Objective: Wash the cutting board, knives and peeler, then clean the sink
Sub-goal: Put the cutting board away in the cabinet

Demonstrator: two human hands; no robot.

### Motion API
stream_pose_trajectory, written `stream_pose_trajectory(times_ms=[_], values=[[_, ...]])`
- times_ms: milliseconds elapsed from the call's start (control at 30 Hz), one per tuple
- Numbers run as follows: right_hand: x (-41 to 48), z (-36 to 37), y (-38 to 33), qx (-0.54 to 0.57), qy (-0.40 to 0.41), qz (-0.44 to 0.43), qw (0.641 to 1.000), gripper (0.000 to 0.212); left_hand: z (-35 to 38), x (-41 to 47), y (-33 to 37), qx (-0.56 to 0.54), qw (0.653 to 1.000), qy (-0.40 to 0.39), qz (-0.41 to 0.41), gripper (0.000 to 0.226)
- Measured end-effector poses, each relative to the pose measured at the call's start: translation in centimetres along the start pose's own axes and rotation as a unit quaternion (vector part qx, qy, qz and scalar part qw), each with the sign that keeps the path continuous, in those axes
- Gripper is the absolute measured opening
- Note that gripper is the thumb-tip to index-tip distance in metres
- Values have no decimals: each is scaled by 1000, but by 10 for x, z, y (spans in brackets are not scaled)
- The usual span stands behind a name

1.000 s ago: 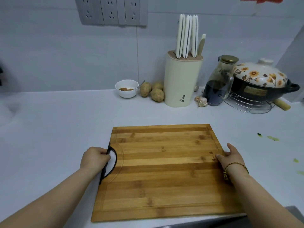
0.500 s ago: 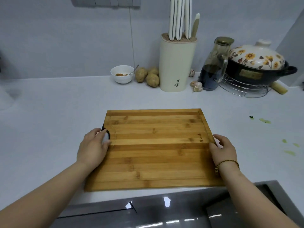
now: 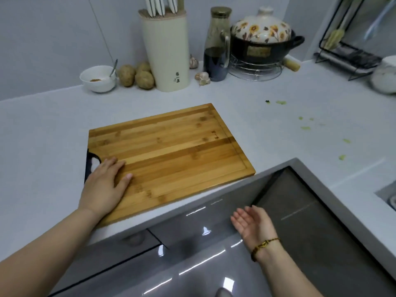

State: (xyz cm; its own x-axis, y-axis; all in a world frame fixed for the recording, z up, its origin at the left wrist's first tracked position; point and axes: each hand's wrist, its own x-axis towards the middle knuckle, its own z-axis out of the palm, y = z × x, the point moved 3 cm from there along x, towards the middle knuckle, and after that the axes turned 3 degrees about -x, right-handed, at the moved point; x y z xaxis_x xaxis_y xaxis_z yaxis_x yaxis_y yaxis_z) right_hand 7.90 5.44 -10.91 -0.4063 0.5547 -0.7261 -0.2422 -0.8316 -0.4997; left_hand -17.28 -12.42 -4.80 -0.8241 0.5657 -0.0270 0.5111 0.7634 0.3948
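The left grip (image 3: 105, 185) is lying released and flat, straight fingers pressing on the near left corner of the cutting board (image 3: 171, 151), just beside its black loop handle (image 3: 89, 159), grasping nothing. The right grip (image 3: 251, 221) is hanging palm up with relaxed fingers, empty, off the board and in front of the glossy grey cabinet fronts (image 3: 192, 243) below the table edge; a braided bracelet (image 3: 264, 245) is circling its wrist. The board, striped bamboo with a groove running round its rim, is lying skewed on the white matte table (image 3: 42, 125), its near long side running close along the grey front edge and its near left corner reaching that edge. A small burnt mark near its far right side is too small to read. Bare table is stretching wide to the left of the board and behind it, and also to the right, where pale green scraps (image 3: 304, 127) are dotting the surface. Along the back wall a cream oval knife block (image 3: 166, 50) is standing upright, holding white-handled knives (image 3: 159, 5) and bearing dark printed characters too small to make out. Left of it, brown potatoes (image 3: 137, 76) are touching one another beside a white bowl (image 3: 97, 79) with a spoon (image 3: 113, 68) leaning in it. Right of it, garlic bulbs (image 3: 202, 77) are lying by a tall glass bottle (image 3: 216, 46) of dark liquid, and a black pot (image 3: 263, 46) with a flowered lid is sitting on a wire trivet (image 3: 255, 70); its label is unreadable. A black wire rack (image 3: 347, 54) is standing at the far right.
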Motion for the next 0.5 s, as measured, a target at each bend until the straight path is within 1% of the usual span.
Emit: stream_pose_trajectory(times_ms=[67, 133, 200, 233, 367, 500], values=[[5, 9, 29, 11, -18, 28, 999, 36, 2, 1, 1, -2, 1000, -3, 5, 50], [5, 30, 55, 12, -44, 40, 998, 51, 3, 1, -2, -12, 1000, 1, 14, 49], [4, 49, 79, 25, -41, 44, 998, 66, 3, 2, -7, -29, 999, 1, 27, 46], [4, 57, 91, 40, -37, 39, 998, 69, 3, 2, -10, -44, 998, 2, 36, 45], [6, 80, 131, 122, -25, 10, 992, 60, 5, 1, -21, -77, 995, -8, 65, 40], [5, 99, 145, 160, -16, -32, 986, 60, 2, 6, -21, -91, 992, -8, 85, 40]])
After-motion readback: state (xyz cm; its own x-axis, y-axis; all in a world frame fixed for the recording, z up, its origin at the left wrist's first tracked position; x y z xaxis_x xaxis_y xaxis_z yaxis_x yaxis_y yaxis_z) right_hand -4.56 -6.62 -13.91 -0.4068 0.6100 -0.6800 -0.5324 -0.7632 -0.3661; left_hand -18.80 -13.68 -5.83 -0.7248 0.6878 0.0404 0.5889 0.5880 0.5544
